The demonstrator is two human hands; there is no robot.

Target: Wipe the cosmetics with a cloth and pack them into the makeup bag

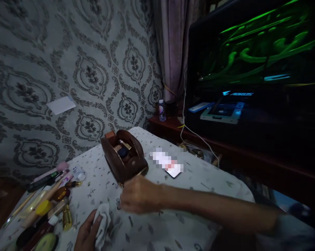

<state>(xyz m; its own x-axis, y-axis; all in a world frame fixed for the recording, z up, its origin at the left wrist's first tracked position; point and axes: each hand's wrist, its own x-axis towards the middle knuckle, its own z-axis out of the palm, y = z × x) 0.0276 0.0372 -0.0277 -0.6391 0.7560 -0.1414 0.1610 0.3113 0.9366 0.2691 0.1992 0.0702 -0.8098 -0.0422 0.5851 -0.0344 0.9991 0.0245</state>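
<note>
Head view: shows L hand [90, 228] at bottom, left of centre, w/ thumb and fingers closed on a bunched white cloth [103, 223]. Shows R hand [139, 195] reaching in from the right, just by the near end of an open brown bag [112, 162], fingers curled into a fist, blurred; can't tell if gripping any part of the bag. Has bag upright on the table [204, 177] w/ patterned white cover, toward the wall [99, 42], opening up, w/ dark round item [123, 152] and gold item [126, 144] inside. Shows phone [173, 169] w/ lit, partly pixelated screen lying right of bag, apart from it. Has a spread of makeup on the table at left, incl. yellow lid [43, 207], gold bottle [67, 218] and pink brush [62, 166]. Shows small clear bottle [162, 111] upright on dark red desk [164, 122] behind, beside curtain [173, 48], and green-lit glass panel [251, 59] at upper right
</note>
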